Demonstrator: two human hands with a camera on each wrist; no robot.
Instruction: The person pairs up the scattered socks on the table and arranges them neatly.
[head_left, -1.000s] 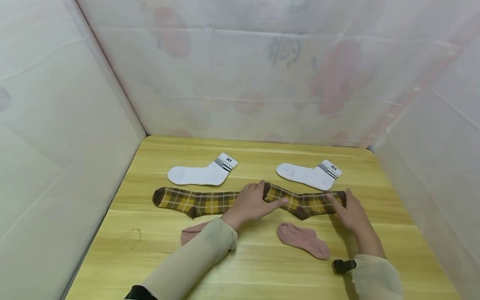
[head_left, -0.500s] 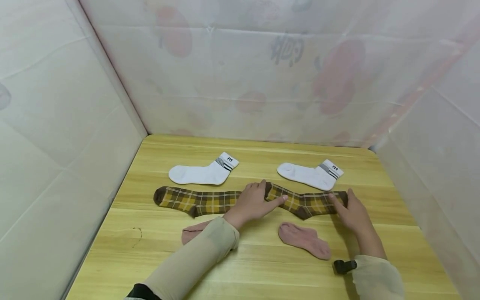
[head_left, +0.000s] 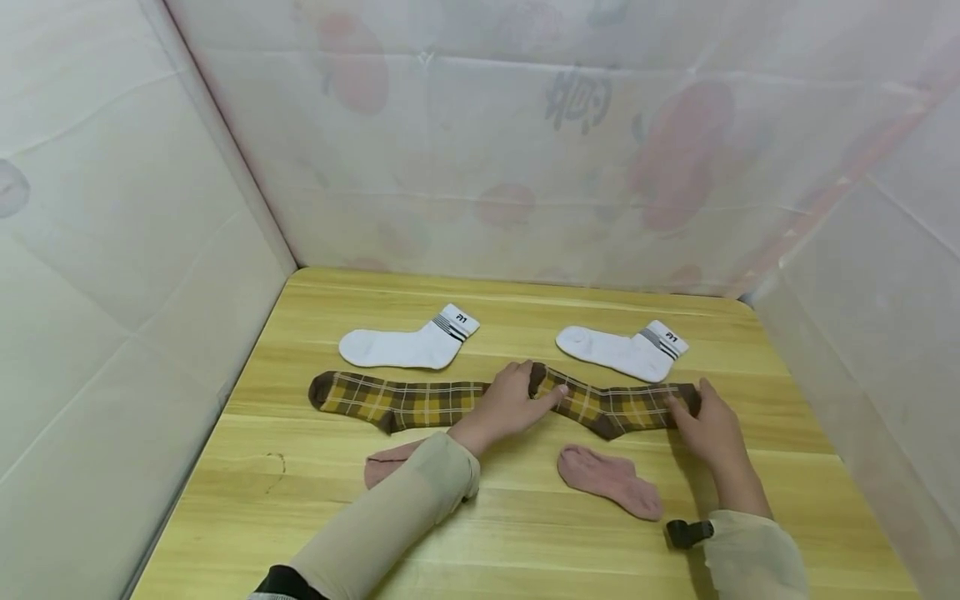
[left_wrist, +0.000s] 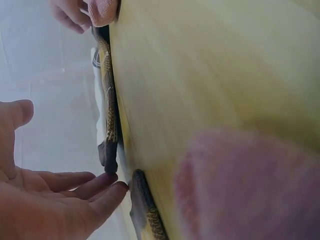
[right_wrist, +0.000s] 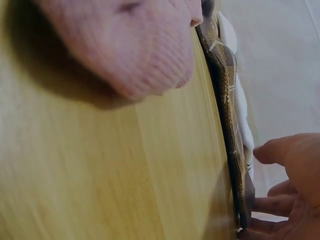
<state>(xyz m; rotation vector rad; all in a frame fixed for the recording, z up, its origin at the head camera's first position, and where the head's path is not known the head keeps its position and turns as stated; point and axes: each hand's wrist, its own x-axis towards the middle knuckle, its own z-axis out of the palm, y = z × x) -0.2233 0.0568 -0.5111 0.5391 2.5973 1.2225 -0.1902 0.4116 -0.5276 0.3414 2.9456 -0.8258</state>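
Observation:
Two plaid socks in brown and yellow lie end to end across the table in the head view. My left hand (head_left: 512, 403) spans the gap between the left plaid sock (head_left: 390, 404) and the right plaid sock (head_left: 596, 406), partly covering their ends. Its fingertips touch the right sock's dark toe (left_wrist: 108, 156), thumb spread well apart. At that sock's cuff is my right hand (head_left: 708, 423); in the right wrist view its extended fingers (right_wrist: 272, 205) meet the cuff's edge, and the thumb stands off from them.
Behind the plaid socks lie a left white sock (head_left: 401, 348) and a right white sock (head_left: 618, 352), both with striped cuffs. Nearer is a pink sock (head_left: 609, 482); another pink sock (head_left: 388, 463) is partly under the left sleeve (head_left: 397, 512). Fabric walls (head_left: 495, 150) border the wooden table (head_left: 525, 546).
Both thumbs have shifted slightly, the left one up and inward, the right one a little toward its fingers. The socks keep their places on the table.

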